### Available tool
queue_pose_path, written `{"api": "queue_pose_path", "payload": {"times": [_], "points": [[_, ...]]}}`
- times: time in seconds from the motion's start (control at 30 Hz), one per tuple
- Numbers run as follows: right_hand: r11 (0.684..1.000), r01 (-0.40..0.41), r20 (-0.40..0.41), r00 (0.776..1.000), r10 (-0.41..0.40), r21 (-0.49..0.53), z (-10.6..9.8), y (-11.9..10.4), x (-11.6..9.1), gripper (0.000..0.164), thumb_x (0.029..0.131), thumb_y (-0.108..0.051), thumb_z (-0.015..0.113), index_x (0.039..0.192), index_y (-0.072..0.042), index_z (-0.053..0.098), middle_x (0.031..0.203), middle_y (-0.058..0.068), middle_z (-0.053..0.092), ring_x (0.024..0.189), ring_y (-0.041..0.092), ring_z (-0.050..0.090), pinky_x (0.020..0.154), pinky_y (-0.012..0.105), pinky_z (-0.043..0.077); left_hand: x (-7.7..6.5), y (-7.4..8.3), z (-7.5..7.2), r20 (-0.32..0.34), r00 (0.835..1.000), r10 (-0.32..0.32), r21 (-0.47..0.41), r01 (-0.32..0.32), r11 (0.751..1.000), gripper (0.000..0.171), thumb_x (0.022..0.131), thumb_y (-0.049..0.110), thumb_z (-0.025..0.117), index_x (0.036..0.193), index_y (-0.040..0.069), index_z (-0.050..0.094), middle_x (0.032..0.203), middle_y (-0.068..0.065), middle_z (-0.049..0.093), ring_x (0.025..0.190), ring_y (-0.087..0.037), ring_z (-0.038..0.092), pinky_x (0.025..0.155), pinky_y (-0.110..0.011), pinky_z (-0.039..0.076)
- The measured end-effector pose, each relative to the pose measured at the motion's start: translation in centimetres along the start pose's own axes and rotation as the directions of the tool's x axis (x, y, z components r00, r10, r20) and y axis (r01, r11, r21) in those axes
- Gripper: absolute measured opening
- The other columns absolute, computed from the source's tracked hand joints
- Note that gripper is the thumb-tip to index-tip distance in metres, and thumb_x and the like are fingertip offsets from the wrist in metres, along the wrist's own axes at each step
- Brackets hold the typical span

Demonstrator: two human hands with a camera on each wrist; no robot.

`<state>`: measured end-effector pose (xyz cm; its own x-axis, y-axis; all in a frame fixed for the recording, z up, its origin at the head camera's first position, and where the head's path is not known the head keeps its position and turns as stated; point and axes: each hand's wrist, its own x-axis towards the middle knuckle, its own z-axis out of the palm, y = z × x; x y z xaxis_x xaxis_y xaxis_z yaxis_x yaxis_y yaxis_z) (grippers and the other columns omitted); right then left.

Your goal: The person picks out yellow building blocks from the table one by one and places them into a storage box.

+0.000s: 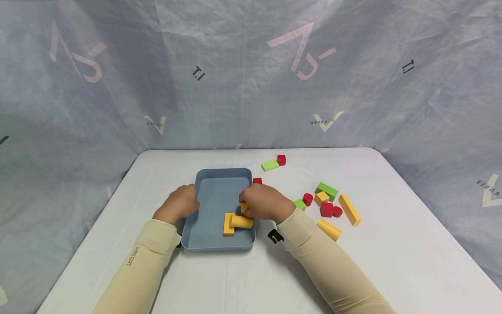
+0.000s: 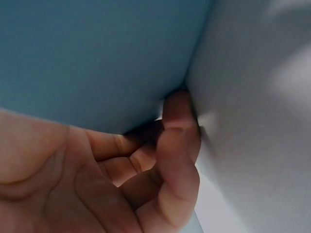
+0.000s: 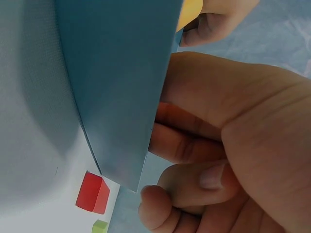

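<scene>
A grey-blue tray lies on the white table. At its left side my left hand holds the rim; in the left wrist view the curled fingers are against the outer wall, low by the tabletop. My right hand reaches over the right rim and pinches a yellow block, partly hidden by the fingers. In the right wrist view the right hand's fingertips are behind the tray wall. Inside the tray, a yellow cylinder leans over a flat yellow block.
Right of the tray lie a green block, red cylinder, yellow cube, red cube, long yellow bar and yellow cylinder. Farther back are a light green block and red cube. A patterned curtain hangs behind.
</scene>
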<state>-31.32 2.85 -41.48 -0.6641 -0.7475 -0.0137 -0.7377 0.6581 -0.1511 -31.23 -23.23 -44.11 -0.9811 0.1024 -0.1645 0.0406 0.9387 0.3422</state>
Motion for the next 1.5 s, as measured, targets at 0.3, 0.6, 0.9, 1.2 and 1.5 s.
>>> {"api": "queue_pose_path", "payload": {"times": [0.3, 0.6, 0.9, 1.2, 1.5], "points": [[1.0, -0.023, 0.008, 1.0, 0.023, 0.004, 0.1, 0.1, -0.1, 0.012, 0.08, -0.02, 0.075, 0.09, -0.016, 0.071, 0.068, -0.006, 0.056, 0.062, 0.011, 0.049, 0.056, 0.025, 0.046, 0.1, 0.0, 0.2, 0.005, 1.0, 0.002, -0.009, -0.002, 1.0, 0.037, 0.085, 0.003, 0.053, 0.117, -0.014, 0.048, 0.093, -0.02, 0.058, 0.071, -0.025, 0.054, 0.058, -0.041, 0.05], [1.0, -0.01, -0.008, 1.0, 0.01, -0.001, -0.2, 0.0, -0.2, 0.01, 0.08, -0.02, 0.075, 0.088, -0.016, 0.07, 0.064, -0.005, 0.05, 0.059, 0.011, 0.046, 0.053, 0.025, 0.043, 0.1, 0.1, 0.2, 0.007, 1.0, -0.007, -0.008, 0.007, 1.0, 0.036, 0.085, 0.003, 0.053, 0.117, -0.013, 0.047, 0.091, -0.019, 0.057, 0.071, -0.025, 0.054, 0.057, -0.04, 0.05], [1.0, -0.003, -0.019, 1.0, 0.003, -0.001, -0.4, 0.0, -0.2, 0.02, 0.081, -0.02, 0.075, 0.1, -0.013, 0.071, 0.081, -0.004, 0.063, 0.066, 0.009, 0.05, 0.067, 0.025, 0.05, 0.0, 0.1, 0.2, 0.007, 1.0, -0.01, -0.018, 0.01, 1.0, 0.035, 0.085, 0.003, 0.053, 0.116, -0.013, 0.048, 0.088, -0.017, 0.056, 0.07, -0.026, 0.054, 0.054, -0.039, 0.048], [1.0, 0.003, -0.021, 1.0, -0.004, -0.022, -0.6, -0.1, -0.3, 0.022, 0.081, -0.022, 0.075, 0.101, -0.013, 0.071, 0.088, -0.002, 0.065, 0.072, 0.007, 0.051, 0.074, 0.029, 0.052, -0.1, 0.1, 0.2, 0.006, 1.0, -0.014, -0.035, 0.014, 0.999, 0.035, 0.085, 0.002, 0.053, 0.116, -0.013, 0.049, 0.087, -0.017, 0.056, 0.069, -0.026, 0.054, 0.054, -0.038, 0.049], [1.0, 0.02, -0.034, 0.999, -0.02, -0.015, -1.1, -0.2, -0.5, 0.022, 0.082, -0.023, 0.073, 0.101, -0.012, 0.071, 0.096, 0.002, 0.067, 0.078, 0.007, 0.053, 0.077, 0.032, 0.052, -0.2, 0.2, 0.1, 0.005, 1.0, -0.011, -0.023, 0.011, 1.0, 0.033, 0.084, 0.003, 0.053, 0.114, -0.012, 0.049, 0.086, -0.016, 0.056, 0.069, -0.025, 0.054, 0.055, -0.039, 0.049]]}}
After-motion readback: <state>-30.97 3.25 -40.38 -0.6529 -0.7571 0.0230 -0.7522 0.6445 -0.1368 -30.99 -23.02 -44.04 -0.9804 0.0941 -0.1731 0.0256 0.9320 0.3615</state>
